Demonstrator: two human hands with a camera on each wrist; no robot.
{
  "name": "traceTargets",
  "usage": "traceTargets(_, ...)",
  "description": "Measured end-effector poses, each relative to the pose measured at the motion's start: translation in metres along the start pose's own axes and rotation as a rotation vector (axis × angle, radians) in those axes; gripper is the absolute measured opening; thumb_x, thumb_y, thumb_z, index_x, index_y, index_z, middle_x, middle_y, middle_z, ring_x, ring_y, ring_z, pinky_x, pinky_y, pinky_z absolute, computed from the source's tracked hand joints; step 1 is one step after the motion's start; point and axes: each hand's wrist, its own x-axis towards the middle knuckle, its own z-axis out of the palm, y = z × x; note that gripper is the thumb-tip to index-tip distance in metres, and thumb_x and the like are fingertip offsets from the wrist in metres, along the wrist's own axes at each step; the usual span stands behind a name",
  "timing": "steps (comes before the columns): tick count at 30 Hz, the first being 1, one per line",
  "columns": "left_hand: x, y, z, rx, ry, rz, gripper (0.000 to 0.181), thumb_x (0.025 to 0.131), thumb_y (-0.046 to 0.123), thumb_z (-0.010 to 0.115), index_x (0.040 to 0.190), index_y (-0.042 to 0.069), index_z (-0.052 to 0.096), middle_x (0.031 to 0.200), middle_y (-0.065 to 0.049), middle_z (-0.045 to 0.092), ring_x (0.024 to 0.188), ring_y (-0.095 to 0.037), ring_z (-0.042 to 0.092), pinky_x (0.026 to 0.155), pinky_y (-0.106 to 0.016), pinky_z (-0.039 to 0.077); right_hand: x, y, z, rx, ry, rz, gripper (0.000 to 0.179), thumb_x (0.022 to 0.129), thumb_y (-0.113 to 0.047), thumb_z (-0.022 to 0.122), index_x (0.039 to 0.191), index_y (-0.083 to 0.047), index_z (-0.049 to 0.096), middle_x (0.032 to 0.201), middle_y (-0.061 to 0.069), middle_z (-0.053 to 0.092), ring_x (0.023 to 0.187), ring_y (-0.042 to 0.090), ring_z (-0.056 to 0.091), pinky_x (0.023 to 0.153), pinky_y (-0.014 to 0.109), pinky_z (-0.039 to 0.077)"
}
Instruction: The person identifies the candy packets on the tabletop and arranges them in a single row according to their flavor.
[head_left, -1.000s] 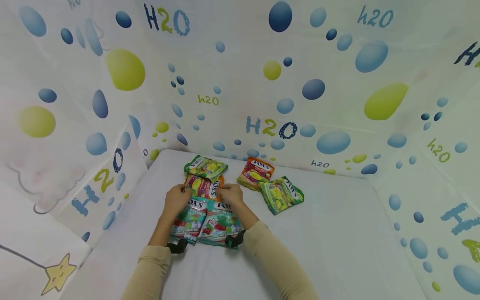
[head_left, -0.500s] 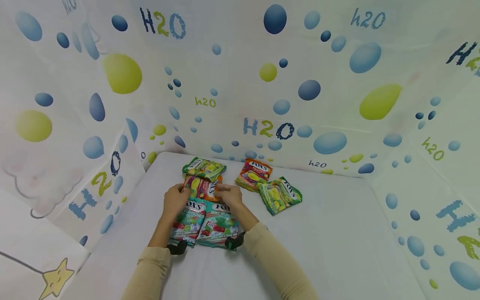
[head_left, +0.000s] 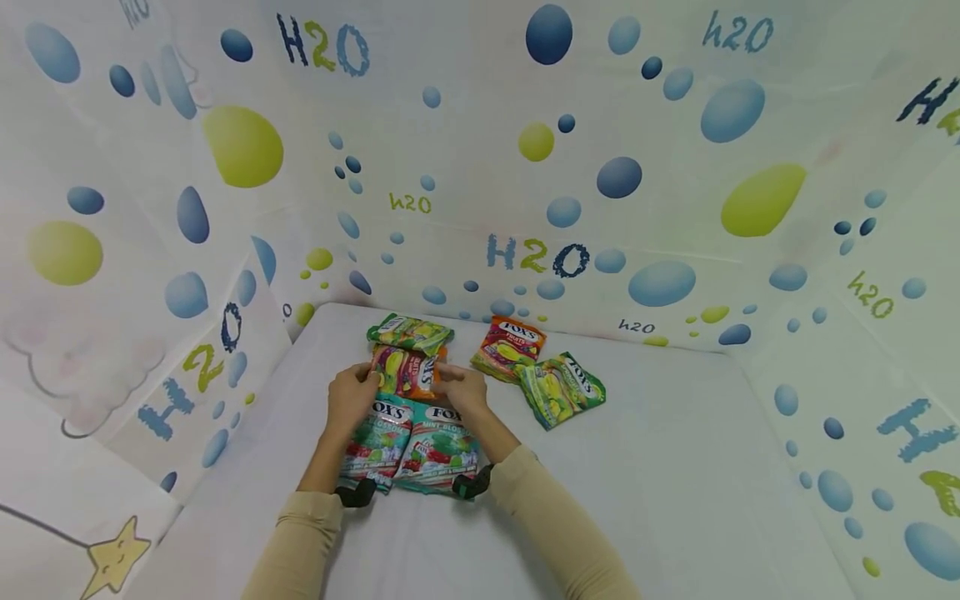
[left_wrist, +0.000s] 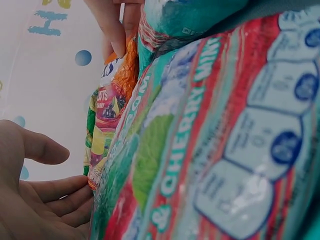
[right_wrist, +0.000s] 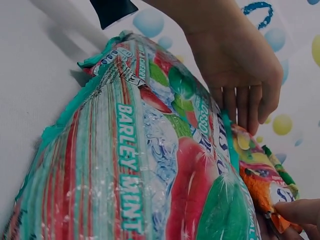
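An orange-and-purple Fox's candy bag (head_left: 405,372) lies sideways between my hands, behind two teal mint candy bags (head_left: 438,450). My left hand (head_left: 352,400) is at its left end. In the left wrist view the fingertips (left_wrist: 82,182) touch that end, while the thumb stands apart. My right hand (head_left: 465,393) pinches the bag's right end, its thumb (right_wrist: 300,211) on top in the right wrist view. A green candy bag (head_left: 411,333) overlaps the orange bag's far edge. My forearms partly cover the teal bags.
To the right, a second orange candy bag (head_left: 510,347) lies partly against another green candy bag (head_left: 562,390). All rest on a white-covered table (head_left: 675,483). Patterned sheets (head_left: 480,150) stand along its back and sides. A black strap (head_left: 472,482) sits at my right wrist.
The orange bag between my hands has shifted slightly away from me, toward the green bag behind it. Both hands stay at its ends. The head view has turned a little.
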Motion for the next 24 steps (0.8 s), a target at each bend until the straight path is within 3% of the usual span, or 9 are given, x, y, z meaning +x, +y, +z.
traceTargets(4, 0.0, 0.002, 0.002, -0.013, 0.015, -0.008, 0.049, 0.105, 0.025, 0.053, 0.14, -0.009, 0.059, 0.133, -0.031, 0.065, 0.121, -0.045, 0.062, 0.101, -0.059, 0.051, 0.0, -0.002, 0.0, -0.013, 0.018, -0.012, 0.037, 0.091, -0.014, 0.081, 0.125, -0.028, 0.078, 0.145, 0.001, 0.064, 0.123, 0.022, 0.064, 0.091, 0.034, 0.057)
traceTargets(7, 0.0, 0.004, 0.003, -0.027, 0.024, -0.004, 0.049, 0.105, 0.025, 0.053, 0.141, -0.008, 0.06, 0.133, -0.03, 0.065, 0.121, -0.044, 0.063, 0.1, -0.059, 0.051, 0.001, -0.004, -0.001, 0.009, 0.017, -0.022, 0.038, 0.091, -0.013, 0.08, 0.126, -0.027, 0.077, 0.145, 0.001, 0.064, 0.131, 0.024, 0.059, 0.099, 0.037, 0.055)
traceTargets(15, -0.001, 0.014, 0.005, -0.039, 0.027, 0.029, 0.049, 0.105, 0.028, 0.054, 0.142, -0.004, 0.06, 0.133, -0.027, 0.066, 0.122, -0.044, 0.063, 0.098, -0.059, 0.053, -0.002, -0.007, -0.008, 0.09, 0.01, -0.029, 0.04, 0.093, -0.011, 0.076, 0.13, -0.025, 0.076, 0.137, 0.002, 0.068, 0.113, 0.021, 0.069, 0.102, 0.042, 0.055)
traceTargets(21, -0.007, 0.021, 0.009, -0.057, 0.022, 0.023, 0.048, 0.106, 0.026, 0.054, 0.142, -0.004, 0.06, 0.136, -0.027, 0.065, 0.124, -0.044, 0.061, 0.101, -0.058, 0.051, -0.005, -0.009, -0.015, 0.106, 0.046, -0.024, 0.039, 0.09, -0.012, 0.078, 0.125, -0.029, 0.078, 0.138, -0.004, 0.068, 0.133, 0.022, 0.058, 0.111, 0.042, 0.047)
traceTargets(24, -0.012, 0.023, 0.01, -0.077, 0.027, 0.016, 0.048, 0.106, 0.026, 0.054, 0.143, -0.003, 0.059, 0.136, -0.026, 0.065, 0.123, -0.043, 0.061, 0.1, -0.058, 0.051, -0.006, -0.011, -0.018, 0.132, 0.05, -0.02, 0.038, 0.088, -0.012, 0.079, 0.122, -0.029, 0.079, 0.139, -0.005, 0.067, 0.138, 0.022, 0.053, 0.11, 0.04, 0.048)
